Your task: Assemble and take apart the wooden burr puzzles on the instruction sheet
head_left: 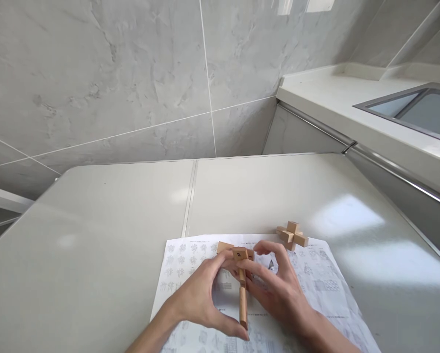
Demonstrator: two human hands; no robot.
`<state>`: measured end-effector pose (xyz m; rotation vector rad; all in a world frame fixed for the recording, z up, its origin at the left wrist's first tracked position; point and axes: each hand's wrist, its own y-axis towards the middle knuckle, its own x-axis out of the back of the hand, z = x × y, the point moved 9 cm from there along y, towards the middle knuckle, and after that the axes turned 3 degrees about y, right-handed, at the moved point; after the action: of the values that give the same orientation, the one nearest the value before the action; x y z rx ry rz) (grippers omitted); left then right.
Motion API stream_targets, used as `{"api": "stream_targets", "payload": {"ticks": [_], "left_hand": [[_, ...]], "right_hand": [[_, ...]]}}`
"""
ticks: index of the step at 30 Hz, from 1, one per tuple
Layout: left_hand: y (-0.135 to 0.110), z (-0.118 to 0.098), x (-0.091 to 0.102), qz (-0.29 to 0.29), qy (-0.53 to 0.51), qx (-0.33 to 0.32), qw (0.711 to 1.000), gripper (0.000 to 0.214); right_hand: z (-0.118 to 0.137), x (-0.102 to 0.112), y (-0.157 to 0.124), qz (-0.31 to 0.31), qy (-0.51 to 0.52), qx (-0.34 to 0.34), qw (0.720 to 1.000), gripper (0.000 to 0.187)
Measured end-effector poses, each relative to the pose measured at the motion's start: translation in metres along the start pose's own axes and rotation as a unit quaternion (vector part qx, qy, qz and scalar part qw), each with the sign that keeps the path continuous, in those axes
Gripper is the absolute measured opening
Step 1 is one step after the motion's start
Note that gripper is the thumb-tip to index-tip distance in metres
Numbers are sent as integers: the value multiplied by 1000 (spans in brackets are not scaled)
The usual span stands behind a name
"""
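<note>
A notched wooden puzzle piece (243,306), its near end upright and the top face marked "2", is held between my hands above the printed sheet. My left hand (201,294) curves around it, thumb at the lower end and fingers at the upper part. From the other side, my right hand (278,284) pinches near the numbered end, with its index finger raised and bent. Behind the fingers more wooden pieces (225,246) show, partly hidden; I cannot tell whether they touch the held one. An interlocked wooden cross puzzle (292,236) rests at the sheet's far right edge.
Under my hands lies a large creased paper (183,279) printed with small puzzle diagrams. It sits on a glossy white folding table (113,220) with a seam across it. A tiled wall (131,73) stands behind. To the right is a counter (315,93) with a sink (418,108).
</note>
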<state>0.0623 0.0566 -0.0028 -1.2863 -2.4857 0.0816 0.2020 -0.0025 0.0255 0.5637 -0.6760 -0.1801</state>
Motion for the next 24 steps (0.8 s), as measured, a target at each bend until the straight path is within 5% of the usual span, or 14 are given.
{"api": "stream_targets", "payload": {"ticks": [5,12,15,19,24], "left_hand": [[-3,9,-2,-6,9,31,999,119],[0,-5,-3,-1,-26,-18,999,74],[2,-6,-6,3,-38,9,999,48],[3,-2,-8,-5,-30,61,998,36],[4,-5,-7,-16,-26,34,999,29]], "right_hand": [[5,-2,0,12,7,24,1000,32],[3,-4,5,27,33,20,999,22],[-4,-5,5,37,53,-18,998,15],[-12,-7,5,50,72,-64,994,11],[-12,-10,2,67,74,-63,993,10]]}}
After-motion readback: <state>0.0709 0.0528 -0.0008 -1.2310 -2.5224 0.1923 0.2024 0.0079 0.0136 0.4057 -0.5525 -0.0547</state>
